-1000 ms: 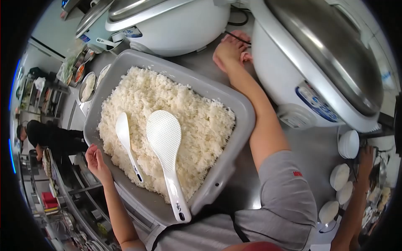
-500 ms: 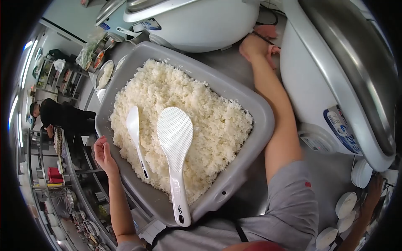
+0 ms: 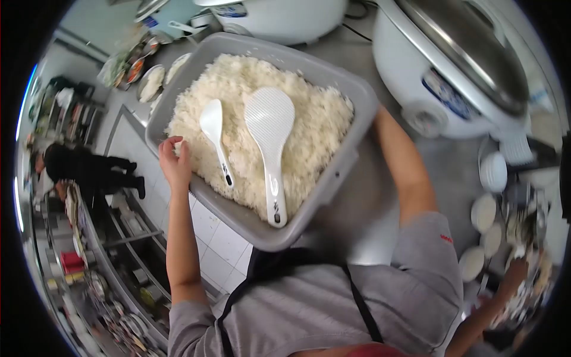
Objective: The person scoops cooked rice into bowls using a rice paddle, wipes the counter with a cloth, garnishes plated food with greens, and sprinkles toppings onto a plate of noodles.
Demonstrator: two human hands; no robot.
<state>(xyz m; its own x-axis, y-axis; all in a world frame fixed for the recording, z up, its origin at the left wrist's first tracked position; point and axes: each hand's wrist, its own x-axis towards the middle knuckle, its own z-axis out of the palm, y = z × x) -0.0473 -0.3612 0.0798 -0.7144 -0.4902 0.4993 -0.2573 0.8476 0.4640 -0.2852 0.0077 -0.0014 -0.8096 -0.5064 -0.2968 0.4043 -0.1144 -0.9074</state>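
Note:
A large grey tub [image 3: 267, 240] heaped with cooked white rice [image 3: 202, 77] is in front of my body, tilted in view. On the rice lie a big dimpled white rice paddle [image 3: 270, 122] and a smaller white rice paddle [image 3: 213, 124]. My left hand [image 3: 175, 163] has its fingers curled over the tub's left rim. My right forearm [image 3: 404, 157] reaches to the tub's right corner, where the tub's side hides the hand and its fingers.
Two big white rice cookers [image 3: 443, 89] with steel lids stand on the steel counter beyond the tub. White bowls [image 3: 483, 212] are at the right, near another person's arm [image 3: 505, 285]. A person in black [image 3: 83, 169] stands at the left by shelving. Food dishes [image 3: 153, 82] sit at the far left.
My right hand has come back from between the cookers to the tub's right side. My left hand has closed over the left rim. The tub and paddles appear higher in view.

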